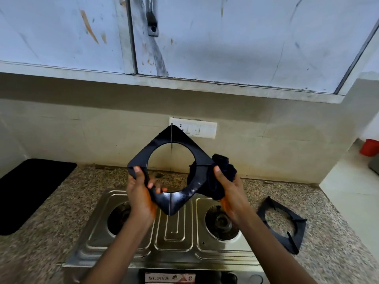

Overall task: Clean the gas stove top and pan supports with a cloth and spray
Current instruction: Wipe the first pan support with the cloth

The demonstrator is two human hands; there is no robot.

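I hold a black square pan support [164, 144] up in the air above the steel two-burner gas stove [173, 232]. My left hand [139, 193] grips its lower left side. My right hand [225, 189] clutches a bunched dark blue cloth [220, 175] pressed against the support's right corner. Both burners are bare. A second black pan support [282, 224] lies flat on the speckled granite counter [51, 232], right of the stove. No spray bottle is in view.
A black mat [30, 191] lies on the counter at the left. A white switch plate [203, 130] sits on the beige wall behind the raised support. Pale cupboard doors [205, 37] hang overhead. A red container [370, 147] stands far right.
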